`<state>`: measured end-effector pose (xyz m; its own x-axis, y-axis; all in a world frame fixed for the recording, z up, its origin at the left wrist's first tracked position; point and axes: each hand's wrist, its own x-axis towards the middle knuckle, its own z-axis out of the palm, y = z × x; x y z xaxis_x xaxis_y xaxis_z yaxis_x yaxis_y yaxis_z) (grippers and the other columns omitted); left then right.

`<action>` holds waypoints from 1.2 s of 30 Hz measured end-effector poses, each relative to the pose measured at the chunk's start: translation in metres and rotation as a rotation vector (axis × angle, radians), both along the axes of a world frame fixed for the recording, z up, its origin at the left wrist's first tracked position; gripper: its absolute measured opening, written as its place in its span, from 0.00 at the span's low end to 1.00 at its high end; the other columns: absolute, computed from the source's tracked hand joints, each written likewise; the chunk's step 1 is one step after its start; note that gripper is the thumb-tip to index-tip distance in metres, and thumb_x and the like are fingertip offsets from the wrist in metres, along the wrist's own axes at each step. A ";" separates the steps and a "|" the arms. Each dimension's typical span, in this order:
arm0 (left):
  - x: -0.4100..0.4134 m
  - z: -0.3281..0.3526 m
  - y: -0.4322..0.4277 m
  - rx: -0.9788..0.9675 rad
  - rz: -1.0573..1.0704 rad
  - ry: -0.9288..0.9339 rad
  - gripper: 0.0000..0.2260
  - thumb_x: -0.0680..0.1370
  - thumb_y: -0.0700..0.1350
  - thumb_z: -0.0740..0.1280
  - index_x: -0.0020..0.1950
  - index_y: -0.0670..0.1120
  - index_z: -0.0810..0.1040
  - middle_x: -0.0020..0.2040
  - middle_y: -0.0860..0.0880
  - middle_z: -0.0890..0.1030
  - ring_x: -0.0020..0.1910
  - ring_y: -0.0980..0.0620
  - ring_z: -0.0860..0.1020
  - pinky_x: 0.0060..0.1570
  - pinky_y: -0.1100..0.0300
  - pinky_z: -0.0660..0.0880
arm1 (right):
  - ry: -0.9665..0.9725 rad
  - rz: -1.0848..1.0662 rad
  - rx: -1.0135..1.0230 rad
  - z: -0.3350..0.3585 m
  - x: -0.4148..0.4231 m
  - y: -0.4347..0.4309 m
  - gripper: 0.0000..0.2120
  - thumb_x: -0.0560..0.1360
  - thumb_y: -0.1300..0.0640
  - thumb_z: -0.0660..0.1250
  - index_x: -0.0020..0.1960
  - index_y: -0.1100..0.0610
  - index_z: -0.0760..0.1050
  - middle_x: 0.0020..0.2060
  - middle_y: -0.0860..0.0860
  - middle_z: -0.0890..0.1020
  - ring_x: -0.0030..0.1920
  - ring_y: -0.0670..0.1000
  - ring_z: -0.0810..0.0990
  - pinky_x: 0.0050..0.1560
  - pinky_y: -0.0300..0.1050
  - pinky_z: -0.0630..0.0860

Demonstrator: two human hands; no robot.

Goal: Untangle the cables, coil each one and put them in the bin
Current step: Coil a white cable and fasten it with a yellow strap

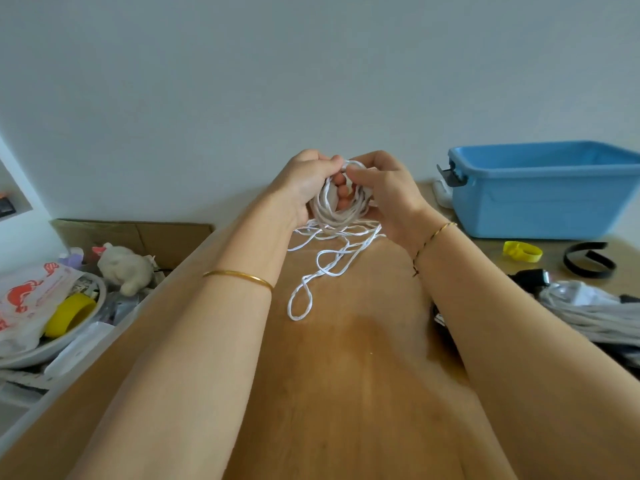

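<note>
The white cable (341, 216) is thin, soft and very light, so judge it as limp: it will carry no shape of its own, and the loops will slump or spring apart the moment your grip slackens. It looks smooth enough to slide through your fingers, which helps when feeding the tail but lets turns slip off the stack. Best hold, by my reading, is across the whole bunch of loops at one spot, pinching all turns together, not a single strand.

Your left hand (304, 181) is curled round the left side of the coil, fingers passed through the loops, holding the bundle up above the table (346, 375). Your right hand (384, 192) is closed too, with thumb and forefinger pinching the top loop just beside the left thumb. The two hands are touching or nearly so; I cannot tell which.

The coil sits between your hands, toward the far middle of the table. Its loose tail hangs down and lies in crossed loops on the wood, running toward you. The blue bin (540, 209) stands at the far right, well apart from the coil. A grey bundle of cables (595, 317) lies at the near right, not yet taken up.
</note>
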<state>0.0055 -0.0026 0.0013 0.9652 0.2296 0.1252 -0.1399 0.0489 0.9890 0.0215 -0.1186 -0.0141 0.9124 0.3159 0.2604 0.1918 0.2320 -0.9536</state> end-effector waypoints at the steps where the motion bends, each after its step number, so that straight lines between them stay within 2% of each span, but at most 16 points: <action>1: 0.004 0.005 -0.011 0.027 0.016 -0.001 0.10 0.81 0.41 0.62 0.40 0.43 0.67 0.29 0.46 0.71 0.20 0.54 0.71 0.22 0.65 0.71 | 0.011 -0.022 0.009 0.005 -0.001 -0.008 0.03 0.78 0.65 0.62 0.51 0.62 0.68 0.31 0.53 0.77 0.27 0.47 0.78 0.26 0.38 0.76; 4: 0.016 0.012 -0.043 0.011 0.008 -0.015 0.12 0.81 0.45 0.63 0.40 0.43 0.67 0.22 0.50 0.70 0.17 0.55 0.66 0.20 0.68 0.65 | 0.049 -0.066 -0.032 0.018 -0.002 -0.036 0.03 0.78 0.63 0.62 0.50 0.60 0.69 0.35 0.54 0.77 0.29 0.49 0.78 0.29 0.40 0.77; 7: 0.024 0.014 -0.078 -0.010 -0.009 -0.033 0.11 0.80 0.39 0.63 0.39 0.44 0.66 0.19 0.52 0.71 0.16 0.57 0.65 0.19 0.70 0.64 | 0.128 -0.111 -0.166 0.028 0.003 -0.071 0.02 0.77 0.59 0.65 0.47 0.56 0.72 0.41 0.55 0.77 0.39 0.53 0.79 0.43 0.49 0.79; 11: 0.035 0.015 -0.126 -0.035 -0.062 -0.036 0.13 0.79 0.36 0.63 0.38 0.44 0.64 0.26 0.46 0.68 0.15 0.57 0.65 0.18 0.71 0.63 | 0.155 -0.100 -0.363 0.041 0.009 -0.128 0.05 0.77 0.53 0.65 0.48 0.54 0.74 0.44 0.53 0.79 0.43 0.53 0.80 0.49 0.51 0.79; 13: 0.042 0.011 -0.143 0.005 -0.068 -0.031 0.13 0.79 0.36 0.63 0.38 0.44 0.64 0.25 0.47 0.69 0.15 0.57 0.65 0.18 0.70 0.62 | 0.181 -0.082 -0.440 0.043 0.013 -0.159 0.08 0.78 0.47 0.63 0.50 0.52 0.74 0.43 0.51 0.78 0.43 0.52 0.79 0.52 0.52 0.77; 15: 0.050 0.005 -0.157 0.056 -0.057 -0.040 0.13 0.79 0.37 0.64 0.37 0.44 0.64 0.25 0.46 0.69 0.15 0.56 0.64 0.19 0.70 0.62 | 0.181 -0.209 -0.459 0.041 0.021 -0.189 0.10 0.79 0.49 0.61 0.55 0.54 0.73 0.43 0.52 0.77 0.42 0.51 0.78 0.50 0.51 0.77; 17: 0.057 0.001 -0.162 0.092 -0.036 -0.049 0.13 0.79 0.38 0.64 0.37 0.45 0.64 0.27 0.45 0.69 0.17 0.55 0.65 0.19 0.68 0.63 | 0.164 -0.357 -0.532 0.036 0.031 -0.208 0.08 0.81 0.56 0.59 0.56 0.58 0.72 0.41 0.53 0.77 0.35 0.49 0.78 0.41 0.46 0.78; 19: 0.063 -0.003 -0.170 0.112 -0.033 -0.047 0.12 0.79 0.38 0.63 0.37 0.45 0.64 0.29 0.46 0.68 0.21 0.53 0.65 0.21 0.67 0.63 | 0.232 -0.314 -0.722 0.033 0.036 -0.221 0.09 0.81 0.61 0.54 0.53 0.59 0.72 0.35 0.54 0.78 0.24 0.46 0.78 0.29 0.39 0.77; 21: 0.068 -0.006 -0.175 0.122 -0.031 -0.044 0.12 0.78 0.37 0.63 0.38 0.45 0.64 0.29 0.46 0.68 0.23 0.53 0.64 0.21 0.67 0.63 | 0.244 -0.214 -0.954 0.024 0.043 -0.223 0.12 0.80 0.64 0.52 0.58 0.68 0.71 0.36 0.64 0.77 0.21 0.49 0.74 0.23 0.39 0.72; 23: 0.072 -0.008 -0.177 0.119 -0.027 -0.041 0.12 0.78 0.37 0.63 0.38 0.45 0.64 0.29 0.46 0.68 0.23 0.53 0.64 0.21 0.67 0.63 | 0.181 -0.208 -1.084 0.011 0.052 -0.221 0.16 0.78 0.69 0.56 0.64 0.75 0.67 0.35 0.66 0.73 0.25 0.51 0.69 0.28 0.40 0.70; 25: 0.073 -0.009 -0.177 0.117 -0.021 -0.038 0.12 0.78 0.37 0.63 0.38 0.45 0.63 0.29 0.46 0.68 0.21 0.54 0.64 0.21 0.67 0.63 | 0.157 -0.230 -1.147 -0.002 0.059 -0.216 0.17 0.75 0.72 0.59 0.63 0.75 0.68 0.30 0.59 0.70 0.28 0.52 0.70 0.31 0.42 0.71; 27: 0.073 -0.011 -0.176 0.121 -0.017 -0.038 0.12 0.78 0.37 0.63 0.38 0.45 0.63 0.29 0.46 0.68 0.20 0.55 0.64 0.21 0.66 0.63 | 0.164 -0.209 -1.200 -0.015 0.065 -0.211 0.16 0.74 0.74 0.59 0.62 0.76 0.68 0.30 0.58 0.67 0.29 0.54 0.68 0.32 0.44 0.71; 30: 0.073 -0.014 -0.175 0.129 -0.013 -0.041 0.13 0.79 0.38 0.63 0.38 0.45 0.63 0.29 0.46 0.69 0.18 0.55 0.65 0.21 0.65 0.64 | 0.206 -0.185 -1.268 -0.028 0.072 -0.206 0.04 0.74 0.71 0.63 0.49 0.70 0.73 0.36 0.62 0.76 0.36 0.58 0.76 0.48 0.55 0.80; 32: 0.072 -0.014 -0.175 0.124 -0.015 -0.043 0.13 0.79 0.37 0.63 0.38 0.45 0.63 0.28 0.46 0.69 0.19 0.55 0.65 0.20 0.65 0.64 | 0.191 -0.189 -1.312 -0.033 0.074 -0.206 0.04 0.74 0.69 0.66 0.41 0.67 0.72 0.35 0.62 0.78 0.40 0.60 0.79 0.54 0.59 0.79; 34: 0.070 -0.013 -0.174 0.114 -0.020 -0.045 0.12 0.79 0.37 0.63 0.38 0.44 0.63 0.29 0.46 0.68 0.19 0.55 0.65 0.20 0.65 0.64 | 0.161 -0.180 -1.355 -0.034 0.073 -0.205 0.04 0.73 0.67 0.68 0.45 0.68 0.75 0.35 0.61 0.80 0.39 0.60 0.80 0.55 0.58 0.78; 36: 0.067 -0.011 -0.172 0.114 -0.022 -0.055 0.12 0.79 0.37 0.63 0.38 0.44 0.63 0.28 0.46 0.69 0.19 0.56 0.65 0.20 0.65 0.64 | 0.144 -0.191 -1.342 -0.033 0.074 -0.207 0.12 0.73 0.66 0.68 0.55 0.70 0.76 0.35 0.60 0.79 0.36 0.58 0.78 0.55 0.56 0.78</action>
